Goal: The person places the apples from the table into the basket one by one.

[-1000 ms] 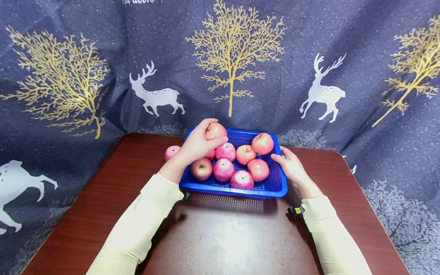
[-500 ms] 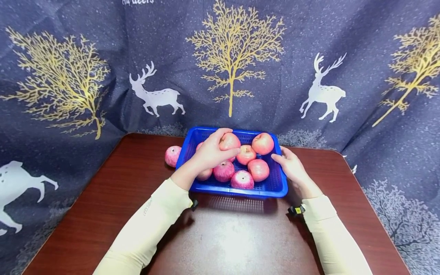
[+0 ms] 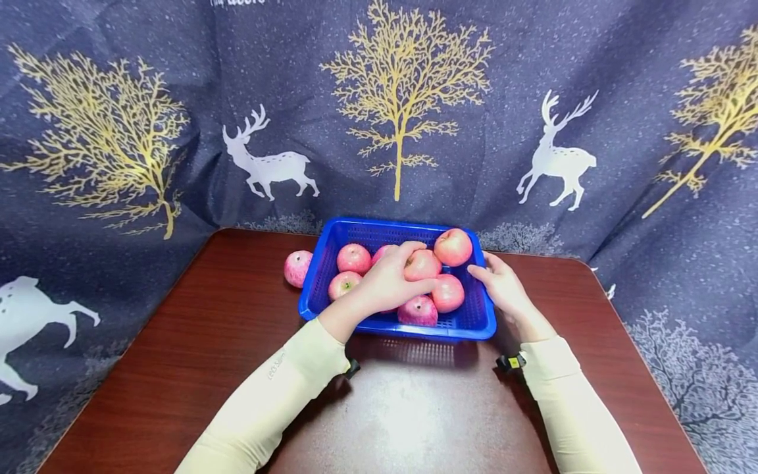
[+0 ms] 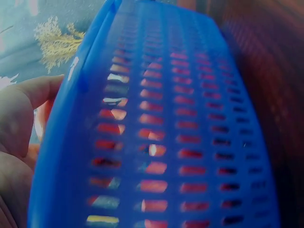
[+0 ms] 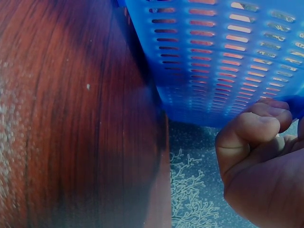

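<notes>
Inside the blue perforated basket (image 3: 458, 333) lie several pink-red apples, among them one at the back left (image 3: 354, 257). My left hand (image 3: 385, 280) reaches over the front rim and grips an apple (image 3: 424, 266) near the basket's middle, hiding some fruit below. In the left wrist view the basket wall (image 4: 166, 109) covers most of that hand (image 4: 16, 123). At the right end, my right hand (image 3: 506, 289) holds the basket's rim, thumb over the top. The right wrist view shows this hand's (image 5: 266, 166) fingers curled against the basket's outer side.
Another apple (image 3: 297, 268) sits on the brown wooden table (image 3: 177, 342), just outside the basket's left end. A dark cloth with deer and trees (image 3: 462, 164) hangs close behind the table's back edge.
My left hand has carried the apple rightward and toward me across the basket, uncovering the apples at the left end. The right hand and the basket have stayed in place.
</notes>
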Available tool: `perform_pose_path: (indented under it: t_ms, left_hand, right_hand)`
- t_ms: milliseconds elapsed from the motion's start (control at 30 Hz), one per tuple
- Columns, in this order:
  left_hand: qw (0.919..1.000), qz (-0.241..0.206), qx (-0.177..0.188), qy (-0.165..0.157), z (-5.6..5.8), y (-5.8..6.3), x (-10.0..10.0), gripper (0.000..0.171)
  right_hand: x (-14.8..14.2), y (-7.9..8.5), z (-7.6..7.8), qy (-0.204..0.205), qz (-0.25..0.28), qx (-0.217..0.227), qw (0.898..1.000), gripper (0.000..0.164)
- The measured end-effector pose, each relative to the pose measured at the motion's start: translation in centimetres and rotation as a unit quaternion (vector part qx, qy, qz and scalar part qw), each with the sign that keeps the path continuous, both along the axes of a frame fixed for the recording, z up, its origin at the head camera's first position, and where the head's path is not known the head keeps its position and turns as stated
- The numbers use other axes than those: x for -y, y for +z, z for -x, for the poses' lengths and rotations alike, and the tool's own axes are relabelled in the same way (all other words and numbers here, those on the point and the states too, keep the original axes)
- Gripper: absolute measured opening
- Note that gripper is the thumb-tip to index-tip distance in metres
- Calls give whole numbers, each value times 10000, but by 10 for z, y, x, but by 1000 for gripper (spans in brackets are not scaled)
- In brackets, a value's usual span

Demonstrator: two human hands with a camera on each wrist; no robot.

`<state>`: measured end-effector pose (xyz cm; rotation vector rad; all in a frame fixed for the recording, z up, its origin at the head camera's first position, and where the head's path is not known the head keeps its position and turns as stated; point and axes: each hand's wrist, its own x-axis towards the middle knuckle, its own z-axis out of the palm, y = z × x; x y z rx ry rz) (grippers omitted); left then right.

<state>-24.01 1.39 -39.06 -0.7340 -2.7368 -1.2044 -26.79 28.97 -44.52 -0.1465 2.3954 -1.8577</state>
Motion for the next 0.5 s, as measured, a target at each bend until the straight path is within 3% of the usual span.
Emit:
perform_pose_path:
  t_ms: [500]
  left_hand:
    - [9921,779,-787,-582,-18,-14,-35,73]
  right_hand:
    - [0,-2,1,85,181,50,9998,54]
